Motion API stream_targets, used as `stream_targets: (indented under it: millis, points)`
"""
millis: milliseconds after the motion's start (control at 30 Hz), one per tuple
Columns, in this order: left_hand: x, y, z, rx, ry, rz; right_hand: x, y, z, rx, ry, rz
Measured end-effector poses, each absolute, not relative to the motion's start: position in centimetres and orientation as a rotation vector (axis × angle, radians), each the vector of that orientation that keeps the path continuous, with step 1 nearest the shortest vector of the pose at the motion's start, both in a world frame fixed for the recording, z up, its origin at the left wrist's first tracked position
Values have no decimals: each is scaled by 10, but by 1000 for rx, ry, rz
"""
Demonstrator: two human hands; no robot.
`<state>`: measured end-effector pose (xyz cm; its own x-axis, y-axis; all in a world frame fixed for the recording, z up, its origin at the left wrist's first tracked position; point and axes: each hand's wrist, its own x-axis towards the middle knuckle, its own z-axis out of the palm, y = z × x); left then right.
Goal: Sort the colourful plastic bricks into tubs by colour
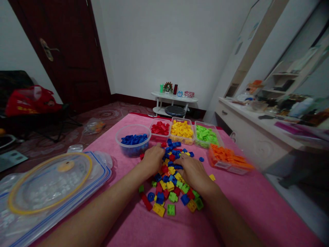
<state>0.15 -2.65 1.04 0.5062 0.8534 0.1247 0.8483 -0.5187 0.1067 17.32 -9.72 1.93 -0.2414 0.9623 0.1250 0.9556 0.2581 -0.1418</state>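
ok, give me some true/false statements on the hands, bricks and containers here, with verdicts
1. The left hand and right hand both rest on the mixed pile of bricks. True.
2. The round bowl holds red bricks. False: it holds blue bricks.
3. The yellow box stands between the red box and the green box. True.
4. The orange box stands left of the round bowl. False: it is on the right, beside the green box.
5. The clear lids sit on top of the boxes. False: they lie stacked at the far left, apart from the boxes.
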Motion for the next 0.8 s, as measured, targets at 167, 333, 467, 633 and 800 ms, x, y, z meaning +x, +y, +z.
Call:
stream_targets:
  millis: [167, 333, 467, 633, 800]
  points:
    - [0, -26, 24, 2380, 1366, 676, 180, -96, 22, -1821, -2210, 56]
    - [11, -34, 33, 1396, 948, 765, 183, -94, 43, -1657, -2000, 68]
    - [19, -42, 28, 714, 538, 538, 169, -98, 53, -1397, -1936, 108]
    - [20, -40, 28, 477, 418, 527, 161, -104, 56, -1249, -1853, 125]
    - [-10, -21, 61, 851, 631, 847, 166, -103, 58, -1217, -1797, 71]
